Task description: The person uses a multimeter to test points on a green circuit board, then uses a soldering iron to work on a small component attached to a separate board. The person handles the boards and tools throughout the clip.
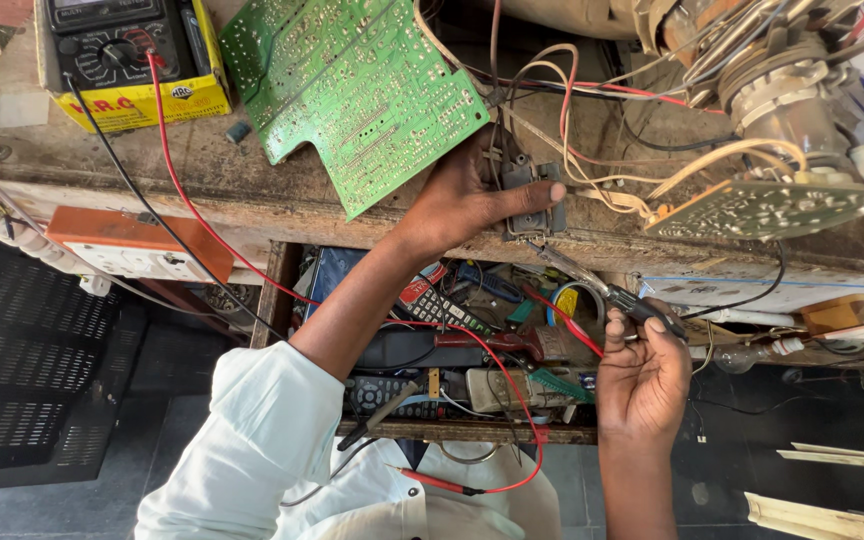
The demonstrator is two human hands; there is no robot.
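Note:
My left hand (pixel 457 200) reaches up over the workbench edge and grips a small grey component (pixel 534 203) with several thin wires running from it. The thumb presses across its front. A large green circuit board (pixel 352 90) lies just left of this hand, solder side up. My right hand (pixel 642 378) is lower, in front of the open drawer, and holds a pair of dark-handled pliers (pixel 607 292). The plier tips point up and left, ending just below the grey component.
A yellow multimeter (pixel 127 60) sits at the back left, its red and black leads trailing down to a red probe (pixel 442 483) by my shirt. A second circuit board (pixel 772 207) hangs at the right. The open drawer (pixel 452 345) holds remotes and tools. An orange-and-white socket box (pixel 137 248) sits on the left.

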